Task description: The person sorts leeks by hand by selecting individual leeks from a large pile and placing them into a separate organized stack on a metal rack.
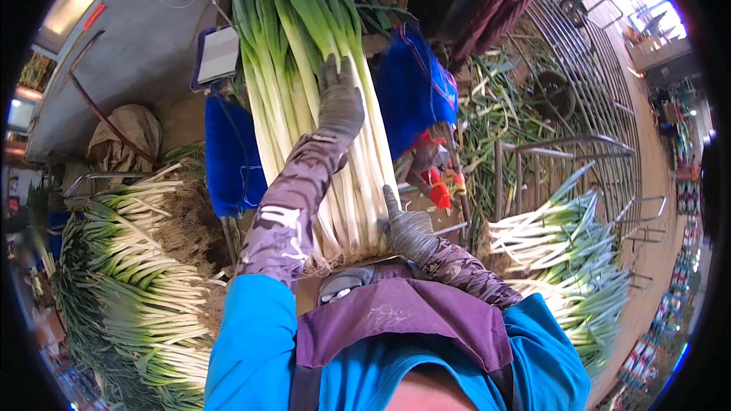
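Note:
A broad layer of long green onions (356, 198) lies lengthwise in front of me, green leaves at the far end and rooted white ends near my apron. My left hand (340, 103), in a grey glove, rests across the top of the stalks with its fingers stretched toward the leaves. At the bundle's lower right edge is my right hand (411, 232), also gloved. One of its digits points up along the outermost stalk, and the hand touches the white ends. Its other fingers are partly hidden.
Heaped green onions (145, 274) lie at my left, with another pile (563, 259) at my right. Blue cloth (417, 80) hangs beside the bundle. Metal rails (567, 144) and a dark bucket (554, 95) stand at the right among loose leaf scraps. A sack (126, 137) sits by the wall.

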`<action>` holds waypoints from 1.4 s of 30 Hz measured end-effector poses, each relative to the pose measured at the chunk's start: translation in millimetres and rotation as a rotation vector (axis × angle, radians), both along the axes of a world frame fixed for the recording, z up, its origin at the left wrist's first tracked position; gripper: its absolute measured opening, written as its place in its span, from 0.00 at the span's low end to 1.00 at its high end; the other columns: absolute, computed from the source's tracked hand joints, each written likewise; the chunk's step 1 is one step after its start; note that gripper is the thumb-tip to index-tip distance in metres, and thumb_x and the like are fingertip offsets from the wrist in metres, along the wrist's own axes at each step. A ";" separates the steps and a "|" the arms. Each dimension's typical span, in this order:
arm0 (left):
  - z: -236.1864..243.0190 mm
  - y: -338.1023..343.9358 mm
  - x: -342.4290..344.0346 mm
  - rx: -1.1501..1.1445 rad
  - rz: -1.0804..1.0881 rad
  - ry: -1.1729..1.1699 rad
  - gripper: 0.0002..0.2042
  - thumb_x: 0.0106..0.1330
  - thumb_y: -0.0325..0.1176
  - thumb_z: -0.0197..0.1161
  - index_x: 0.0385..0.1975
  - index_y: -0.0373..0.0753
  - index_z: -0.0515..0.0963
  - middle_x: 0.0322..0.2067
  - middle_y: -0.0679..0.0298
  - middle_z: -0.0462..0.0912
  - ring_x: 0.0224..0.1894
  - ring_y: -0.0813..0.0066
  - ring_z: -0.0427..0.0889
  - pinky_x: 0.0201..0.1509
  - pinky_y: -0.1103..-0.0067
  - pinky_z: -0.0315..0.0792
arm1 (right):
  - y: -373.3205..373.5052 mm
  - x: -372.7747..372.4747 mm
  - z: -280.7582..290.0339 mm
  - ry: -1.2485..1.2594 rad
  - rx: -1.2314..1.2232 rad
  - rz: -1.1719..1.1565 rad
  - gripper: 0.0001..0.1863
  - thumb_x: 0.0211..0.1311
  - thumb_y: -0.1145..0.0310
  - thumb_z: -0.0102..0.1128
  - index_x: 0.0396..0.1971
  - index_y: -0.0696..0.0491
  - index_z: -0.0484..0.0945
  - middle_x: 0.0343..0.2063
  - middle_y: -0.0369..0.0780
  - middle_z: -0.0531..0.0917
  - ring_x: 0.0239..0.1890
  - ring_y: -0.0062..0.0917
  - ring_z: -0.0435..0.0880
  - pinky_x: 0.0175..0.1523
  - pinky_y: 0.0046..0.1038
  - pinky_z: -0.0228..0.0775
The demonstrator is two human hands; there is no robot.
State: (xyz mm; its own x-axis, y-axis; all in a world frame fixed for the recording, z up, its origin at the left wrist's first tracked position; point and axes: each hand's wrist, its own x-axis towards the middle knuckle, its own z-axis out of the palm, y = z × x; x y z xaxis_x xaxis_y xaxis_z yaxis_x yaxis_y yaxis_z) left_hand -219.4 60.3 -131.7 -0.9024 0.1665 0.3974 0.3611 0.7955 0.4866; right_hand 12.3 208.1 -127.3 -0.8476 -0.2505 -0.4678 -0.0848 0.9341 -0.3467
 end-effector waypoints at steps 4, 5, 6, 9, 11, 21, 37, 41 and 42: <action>-39.7 16.1 -8.1 -0.455 -0.081 0.076 0.30 0.63 0.28 0.51 0.68 0.30 0.60 0.72 0.43 0.52 0.75 0.44 0.47 0.79 0.57 0.38 | 3.2 19.8 -4.0 0.141 -0.043 -0.063 0.39 0.64 0.59 0.58 0.71 0.57 0.54 0.21 0.48 0.82 0.21 0.43 0.82 0.28 0.46 0.72; -50.0 -3.3 -12.9 -0.612 -0.035 0.339 0.28 0.63 0.30 0.51 0.65 0.32 0.65 0.72 0.50 0.56 0.76 0.49 0.47 0.79 0.57 0.38 | 3.3 22.2 -8.4 0.175 -0.076 -0.060 0.37 0.63 0.60 0.58 0.68 0.58 0.59 0.23 0.47 0.82 0.24 0.42 0.83 0.30 0.45 0.72; -7.0 0.9 -0.6 -0.664 -0.095 0.004 0.28 0.69 0.34 0.48 0.69 0.34 0.59 0.74 0.54 0.51 0.76 0.53 0.46 0.79 0.59 0.35 | 9.1 27.3 -12.4 0.170 -0.050 -0.078 0.36 0.62 0.60 0.58 0.67 0.58 0.60 0.24 0.47 0.82 0.25 0.42 0.83 0.30 0.45 0.73; -26.9 -22.7 -9.0 -0.482 -0.128 0.179 0.28 0.72 0.48 0.50 0.66 0.35 0.66 0.71 0.55 0.60 0.75 0.56 0.50 0.78 0.56 0.39 | -7.5 23.2 -9.6 0.250 -0.085 -0.038 0.31 0.62 0.61 0.59 0.63 0.59 0.65 0.24 0.47 0.82 0.26 0.41 0.83 0.32 0.44 0.73; -27.8 -2.0 -9.4 -0.451 -0.208 0.222 0.28 0.72 0.48 0.51 0.67 0.38 0.65 0.69 0.55 0.63 0.74 0.55 0.54 0.77 0.57 0.41 | -6.7 20.4 -14.0 0.243 -0.130 -0.110 0.31 0.62 0.60 0.59 0.62 0.59 0.66 0.25 0.47 0.83 0.27 0.42 0.83 0.33 0.45 0.73; -31.8 -30.4 101.8 -0.634 -0.729 -0.010 0.36 0.72 0.63 0.38 0.70 0.43 0.61 0.73 0.57 0.53 0.77 0.62 0.43 0.79 0.58 0.32 | -21.1 13.6 2.1 0.102 -0.168 -0.009 0.39 0.61 0.53 0.61 0.66 0.60 0.61 0.27 0.49 0.83 0.30 0.45 0.84 0.36 0.44 0.74; -20.5 -106.8 184.0 -0.638 -0.699 -0.123 0.30 0.72 0.56 0.45 0.67 0.43 0.65 0.73 0.59 0.56 0.76 0.61 0.47 0.80 0.64 0.31 | -30.3 24.3 19.2 -0.014 -0.189 -0.034 0.32 0.62 0.58 0.59 0.66 0.49 0.66 0.30 0.49 0.85 0.32 0.45 0.86 0.40 0.44 0.77; -27.8 -91.4 186.7 -0.556 -0.702 -0.088 0.28 0.66 0.46 0.57 0.65 0.41 0.68 0.71 0.55 0.59 0.75 0.57 0.50 0.79 0.61 0.39 | -29.8 32.2 13.8 0.040 -0.288 -0.132 0.27 0.64 0.58 0.56 0.62 0.46 0.70 0.33 0.52 0.85 0.37 0.46 0.86 0.43 0.44 0.77; -38.6 -92.0 185.9 -0.552 -0.688 -0.026 0.29 0.64 0.46 0.58 0.64 0.40 0.68 0.71 0.53 0.59 0.75 0.55 0.50 0.78 0.61 0.41 | -25.8 31.6 10.9 0.057 -0.301 -0.130 0.26 0.64 0.57 0.56 0.62 0.45 0.70 0.33 0.52 0.84 0.37 0.47 0.85 0.43 0.44 0.77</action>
State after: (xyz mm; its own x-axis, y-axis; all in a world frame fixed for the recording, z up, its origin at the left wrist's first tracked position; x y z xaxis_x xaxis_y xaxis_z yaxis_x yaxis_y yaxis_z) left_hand -33.5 -31.7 -170.3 -0.5392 0.8384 0.0802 0.8406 0.5299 0.1119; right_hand 43.9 182.3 -116.3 -0.9041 -0.2583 -0.3403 0.0014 0.7948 -0.6069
